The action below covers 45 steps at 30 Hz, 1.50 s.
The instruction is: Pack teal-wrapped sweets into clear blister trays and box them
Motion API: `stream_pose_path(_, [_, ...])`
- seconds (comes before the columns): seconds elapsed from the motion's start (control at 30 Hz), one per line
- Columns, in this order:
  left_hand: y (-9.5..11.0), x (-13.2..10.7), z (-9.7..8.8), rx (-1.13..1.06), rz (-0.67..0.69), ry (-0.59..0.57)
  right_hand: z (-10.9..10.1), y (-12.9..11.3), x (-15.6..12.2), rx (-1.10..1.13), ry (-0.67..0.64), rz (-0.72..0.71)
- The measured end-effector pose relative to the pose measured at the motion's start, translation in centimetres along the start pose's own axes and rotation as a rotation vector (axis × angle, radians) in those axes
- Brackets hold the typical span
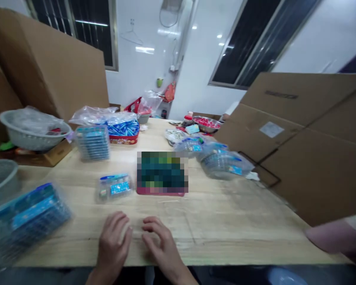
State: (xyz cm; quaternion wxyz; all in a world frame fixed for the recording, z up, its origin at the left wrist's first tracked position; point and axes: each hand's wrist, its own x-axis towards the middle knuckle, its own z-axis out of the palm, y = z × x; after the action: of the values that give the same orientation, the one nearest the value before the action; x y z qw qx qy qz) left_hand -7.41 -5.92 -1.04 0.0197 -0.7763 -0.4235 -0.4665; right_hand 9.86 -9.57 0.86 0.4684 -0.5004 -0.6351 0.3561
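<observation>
Fingers of the left hand [114,241] and right hand [160,243] rest loosely curled and empty on the worktop [225,233], with a clear bagged pack [115,188] at twelve o'clock and a blurred red-edged item [160,191] just beyond them.

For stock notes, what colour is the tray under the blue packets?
The tray is red, head view.

You have a pale wood-grain table [225,221] before you, carrying a small clear plastic packet of blue-labelled items [115,188], a red tray of blue-wrapped sticks [124,136], and a clear blue-labelled plastic bag [222,164].
</observation>
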Motion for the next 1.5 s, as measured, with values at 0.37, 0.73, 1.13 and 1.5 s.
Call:
stream_pose_path(0.37, [7.9,1.3,9.7,-0.155,0.149,-0.881,-11.8,4.0,-1.8,-0.168,0.453,0.106])
stream_pose_path(0.73, [-0.9,-4.4,9.9,-0.145,0.326,-0.733,-14.7,6.6,12.0,-0.901,0.002,0.123])
stream_pose_path(1.13, [-1.3,-4.1,7.1,-0.268,0.273,-0.501,-15.2,5.3,11.7,-0.817,0.019,0.073])
stream_pose_path(1.5, [4.7,4.0,4.5,-0.781,-0.682,-0.403,-6.6,3.0,3.7,0.432,0.039,0.219])
